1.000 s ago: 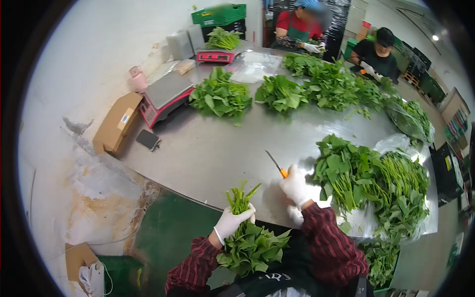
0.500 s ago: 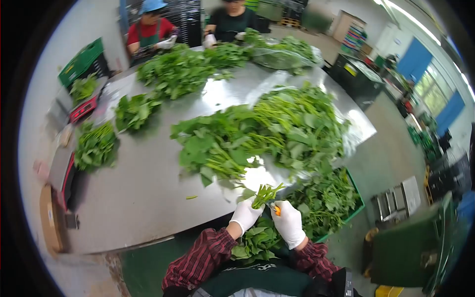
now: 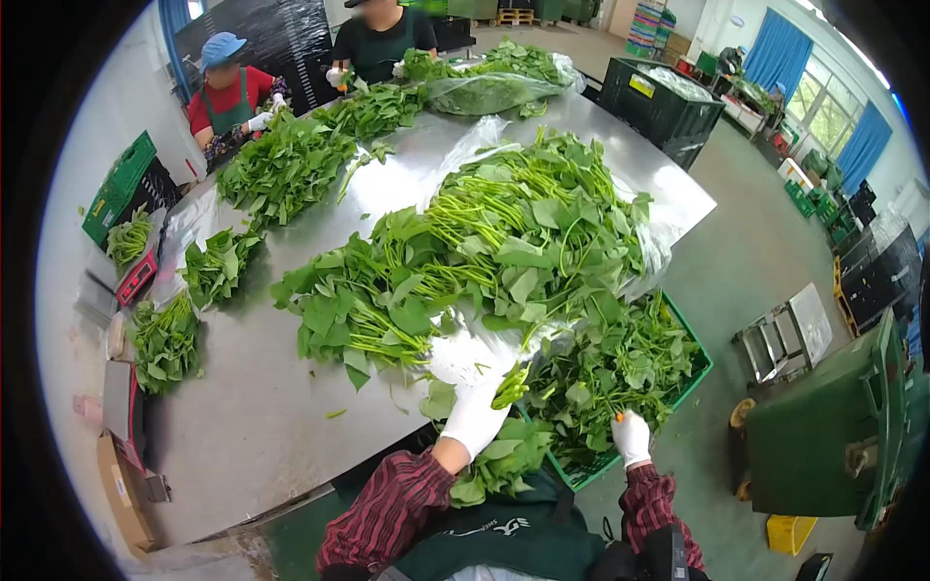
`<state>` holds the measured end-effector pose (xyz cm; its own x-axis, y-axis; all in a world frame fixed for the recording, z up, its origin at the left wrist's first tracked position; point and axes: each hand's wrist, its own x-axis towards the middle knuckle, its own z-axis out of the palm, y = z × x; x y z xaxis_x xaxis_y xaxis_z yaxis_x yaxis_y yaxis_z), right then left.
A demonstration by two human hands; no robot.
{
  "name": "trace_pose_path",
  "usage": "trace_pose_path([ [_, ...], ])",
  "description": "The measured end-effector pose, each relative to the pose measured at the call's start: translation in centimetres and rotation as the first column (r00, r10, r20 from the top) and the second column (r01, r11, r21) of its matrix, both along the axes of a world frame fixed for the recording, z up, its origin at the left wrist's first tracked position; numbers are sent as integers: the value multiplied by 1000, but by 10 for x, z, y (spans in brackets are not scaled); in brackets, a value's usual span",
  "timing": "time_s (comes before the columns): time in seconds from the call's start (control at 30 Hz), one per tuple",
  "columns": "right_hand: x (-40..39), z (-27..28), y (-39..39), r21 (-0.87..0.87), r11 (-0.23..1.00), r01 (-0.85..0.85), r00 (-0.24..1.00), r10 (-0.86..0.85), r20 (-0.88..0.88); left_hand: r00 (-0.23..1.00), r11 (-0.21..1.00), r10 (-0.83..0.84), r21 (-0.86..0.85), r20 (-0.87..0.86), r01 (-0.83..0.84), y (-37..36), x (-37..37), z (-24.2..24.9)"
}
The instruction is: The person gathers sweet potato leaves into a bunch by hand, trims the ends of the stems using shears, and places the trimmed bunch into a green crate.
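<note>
My left hand, in a white glove, is closed round a bunch of green stems near the table's front edge. The bunch's leaves hang below it, in front of the dark apron. My right hand, also gloved in white, is closed on a small orange-handled tool at the front of the green crate. Leafy greens fill that crate. Beyond my hands, a large pile of leafy stems lies on the metal table, partly over clear plastic.
Two people, one in a blue cap and one in black, stand across the table by more greens. Red scales and small bunches are at the left. A green bin and a step stool stand right.
My right hand has moved right and down, away from my left hand, with the orange-handled tool. My left hand still holds its bunch. The camera view has shifted.
</note>
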<state>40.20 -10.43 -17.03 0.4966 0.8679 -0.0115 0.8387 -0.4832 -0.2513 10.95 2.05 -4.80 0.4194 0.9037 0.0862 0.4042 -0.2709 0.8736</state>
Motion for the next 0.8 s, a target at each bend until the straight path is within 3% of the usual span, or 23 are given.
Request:
trace_pose_path([
  [0.07, -35, 54, 21, 225, 972, -76, 993, 93, -70, 990, 994, -13, 106, -139, 28, 1, 6, -7],
  [0.17, -97, 125, 46, 543, 805, -236, 934, 342, -100, 956, 984, -37, 158, -292, 87, -8, 10, 3],
  [0.27, -130, 129, 57, 498, 802, -330, 906, 417, -71, 958, 981, -36, 174, -285, 88, -13, 8, 6],
  [0.3, -131, 110, 60, 520, 817, -248, 913, 377, -157, 968, 980, -36, 182, -249, 83, -15, 7, 6],
  [0.37, -113, 66, 62, 445, 853, -271, 932, 348, -99, 979, 980, 0, 197, -206, 41, -18, 4, 5],
  [0.4, -101, 43, 60, 301, 927, -224, 964, 257, -73, 998, 996, -38, -87, -45, 34, -18, 0, 7],
  [0.43, -81, 18, 55, 211, 946, -245, 960, 267, -87, 992, 929, -32, -362, 120, 74, -19, -4, 11],
  [0.47, -74, 17, 47, 267, 939, -215, 965, 246, -87, 952, 850, -23, -495, 306, 180, -18, -11, 20],
  [0.5, -70, 20, 46, 326, 925, -196, 968, 235, -85, 951, 855, -15, -489, 308, 171, -10, -13, 21],
  [0.57, -86, 70, 50, 332, 933, -139, 966, 202, -163, 864, 686, -47, -612, 502, 393, -7, -18, 15],
  [0.63, -107, 110, 56, 562, 808, -175, 907, 355, -227, 844, 650, -24, -634, 535, 420, -7, -14, 14],
  [0.67, -115, 127, 57, 584, 769, -261, 887, 430, -170, 820, 600, 0, -656, 573, 458, -9, -13, 14],
  [0.77, -131, 150, 64, 438, 797, -415, 856, 506, -110, 794, 521, 42, -691, 607, 501, -14, -15, 16],
  [0.8, -127, 136, 66, 463, 786, -409, 842, 521, -140, 753, 471, 40, -677, 657, 566, -15, -17, 18],
])
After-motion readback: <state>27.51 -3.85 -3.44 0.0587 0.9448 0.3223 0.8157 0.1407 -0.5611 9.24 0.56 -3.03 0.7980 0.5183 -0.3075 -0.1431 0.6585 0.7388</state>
